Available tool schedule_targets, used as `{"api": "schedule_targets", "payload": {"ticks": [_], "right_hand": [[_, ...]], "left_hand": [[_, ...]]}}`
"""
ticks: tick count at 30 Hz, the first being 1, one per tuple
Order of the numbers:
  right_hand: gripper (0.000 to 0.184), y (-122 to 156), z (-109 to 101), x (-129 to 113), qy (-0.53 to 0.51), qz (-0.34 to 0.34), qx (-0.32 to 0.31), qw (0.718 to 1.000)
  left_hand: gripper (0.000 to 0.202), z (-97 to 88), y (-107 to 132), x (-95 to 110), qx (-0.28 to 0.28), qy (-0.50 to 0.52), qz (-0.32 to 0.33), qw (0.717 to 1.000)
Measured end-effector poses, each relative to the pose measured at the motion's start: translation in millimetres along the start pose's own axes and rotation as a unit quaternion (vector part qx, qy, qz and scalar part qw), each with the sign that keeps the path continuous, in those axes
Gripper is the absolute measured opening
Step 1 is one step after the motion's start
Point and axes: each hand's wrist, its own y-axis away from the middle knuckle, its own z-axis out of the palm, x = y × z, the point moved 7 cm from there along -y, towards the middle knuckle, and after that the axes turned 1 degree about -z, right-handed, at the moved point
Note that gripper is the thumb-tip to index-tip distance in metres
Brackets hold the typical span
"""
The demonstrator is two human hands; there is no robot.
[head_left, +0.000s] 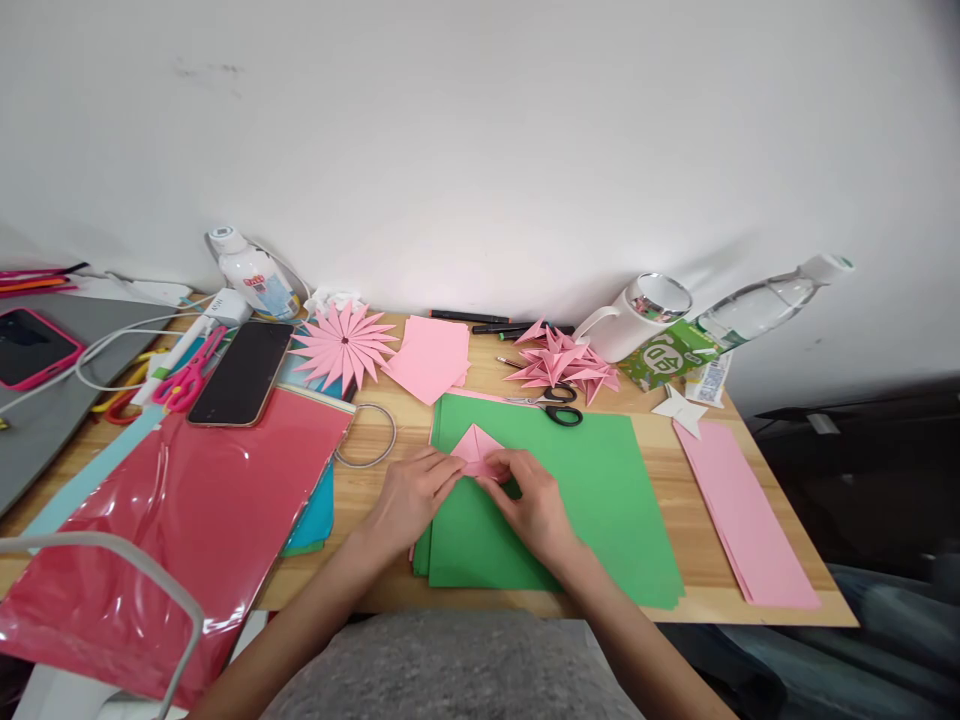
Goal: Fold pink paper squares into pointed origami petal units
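A small piece of folded pink paper (pixel 475 447), its point facing the wall, lies over a stack of green paper (pixel 592 520). My left hand (pixel 416 495) pinches its left corner. At the right corner, the thumb and fingertips of my right hand (pixel 534 500) are closed on the same paper. Black-handled scissors (pixel 561 404) rest at the top edge of the green stack. Beyond them sits a heap of folded pink paper pieces (pixel 562 362). Square pink sheets (pixel 431 352) lie further back on the left, beside a pink paper star-shaped flower (pixel 345 342).
Left: a red plastic-covered packet (pixel 225 490), phone (pixel 241 372), pink scissors (pixel 191 370), white bottle (pixel 255 275). Right: white mug (pixel 634 320), green box (pixel 664 355), water bottle (pixel 772 300), pink paper strips (pixel 750 520). A wall (pixel 480 150) stands behind the table.
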Motion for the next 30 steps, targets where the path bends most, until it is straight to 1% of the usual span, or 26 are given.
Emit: {"api": "schedule_targets", "payload": {"ticks": [3,6,8,12,15,18,22,26,28,30], "right_hand": [[0.011,-4,0,-1,-0.008,-0.007,-0.022,1.000],[0.011,-10,1,4,-0.056,0.024,-0.043,0.997],[0.012,-13,1,9,-0.068,0.053,-0.049,0.995],[0.012,-17,1,13,-0.062,0.095,-0.039,0.993],[0.011,-17,3,12,-0.064,0.096,-0.039,0.993],[0.013,-18,6,13,-0.044,0.092,-0.043,0.994],[0.018,-20,9,15,0.010,0.080,-0.042,0.996],[0.020,-20,10,15,0.027,0.070,-0.044,0.996],[0.019,-19,11,15,0.023,0.074,-0.045,0.996],[0.019,-18,10,15,0.017,0.079,-0.044,0.996]], "left_hand": [[0.017,0.6,2,-1,0.006,-0.016,-0.003,1.000],[0.018,3.4,-1,-2,-0.023,-0.007,-0.003,1.000],[0.018,4.1,-4,-4,-0.036,0.011,-0.016,0.999],[0.015,2.8,-7,-12,-0.011,0.056,-0.066,0.996],[0.014,4.2,-6,-18,0.008,0.084,-0.103,0.991],[0.014,5.7,-7,-19,0.013,0.091,-0.108,0.990],[0.016,4.6,-8,-17,0.010,0.077,-0.086,0.993],[0.025,-1.7,1,-9,-0.004,0.036,-0.028,0.999],[0.030,-6.9,12,0,-0.002,-0.041,0.015,0.999],[0.031,-7.2,25,14,-0.012,-0.111,0.079,0.991]]}}
